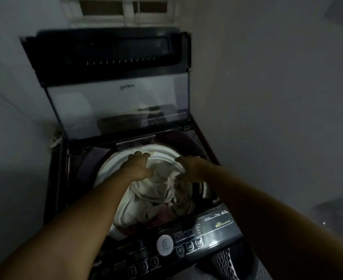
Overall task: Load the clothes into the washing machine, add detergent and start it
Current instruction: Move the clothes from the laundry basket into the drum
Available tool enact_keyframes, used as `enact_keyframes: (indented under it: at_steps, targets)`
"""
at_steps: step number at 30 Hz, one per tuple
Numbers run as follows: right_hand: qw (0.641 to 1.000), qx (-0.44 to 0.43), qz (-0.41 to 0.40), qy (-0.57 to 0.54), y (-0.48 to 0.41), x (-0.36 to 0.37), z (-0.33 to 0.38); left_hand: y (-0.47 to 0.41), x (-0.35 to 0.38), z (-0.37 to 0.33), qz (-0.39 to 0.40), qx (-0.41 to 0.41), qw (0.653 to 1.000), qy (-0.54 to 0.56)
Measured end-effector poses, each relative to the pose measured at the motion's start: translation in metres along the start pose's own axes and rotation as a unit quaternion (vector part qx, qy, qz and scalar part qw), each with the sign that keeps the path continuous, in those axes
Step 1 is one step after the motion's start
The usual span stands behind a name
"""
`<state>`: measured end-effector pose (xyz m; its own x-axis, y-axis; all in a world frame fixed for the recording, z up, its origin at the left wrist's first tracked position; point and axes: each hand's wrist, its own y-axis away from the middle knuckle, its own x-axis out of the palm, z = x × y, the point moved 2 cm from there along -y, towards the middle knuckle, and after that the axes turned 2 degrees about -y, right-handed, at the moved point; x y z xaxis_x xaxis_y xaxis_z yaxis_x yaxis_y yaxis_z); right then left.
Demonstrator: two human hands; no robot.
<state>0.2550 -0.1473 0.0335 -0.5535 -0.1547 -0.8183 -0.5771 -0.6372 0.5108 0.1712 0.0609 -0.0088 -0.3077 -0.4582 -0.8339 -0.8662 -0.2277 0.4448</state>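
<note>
A dark top-loading washing machine (73, 178) stands with its glass lid (116, 102) raised against the wall. Inside its white drum ring (108, 168) lies a heap of pale clothes (150, 197) with a red garment (162, 216) at the near side. Both my hands reach into the drum. My left hand (139, 165) sits on the far left of the heap, fingers curled down into the cloth. My right hand (188, 168) grips the cloth at the far right by the ring. The control panel (186, 239) with a round white button (164, 244) faces me.
Grey walls close in on the left and right of the machine, and a white-framed window (126, 9) is above it. A black-and-white patterned cloth (225, 263) hangs at the machine's near right corner. A pale cable (55, 140) runs by its left side.
</note>
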Motion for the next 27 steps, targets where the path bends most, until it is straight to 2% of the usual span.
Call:
enact_keyframes:
  at_steps: [5,12,20,27]
  targets:
    - [0.995,0.029,-0.094,-0.010,0.063,-0.054,-0.050,-0.005,-0.041,-0.093,-0.068,0.084,0.994,0.016]
    - [0.979,0.157,-0.125,-0.030,0.155,-0.059,-0.168,-0.002,-0.028,-0.247,-0.077,0.199,0.976,0.030]
    - [0.960,0.224,-0.132,-0.100,0.257,0.013,-0.303,0.020,0.083,-0.396,0.014,0.269,0.963,0.021]
    - [0.946,0.255,-0.079,-0.185,0.290,0.120,-0.395,0.013,0.213,-0.454,0.097,0.254,0.962,0.035]
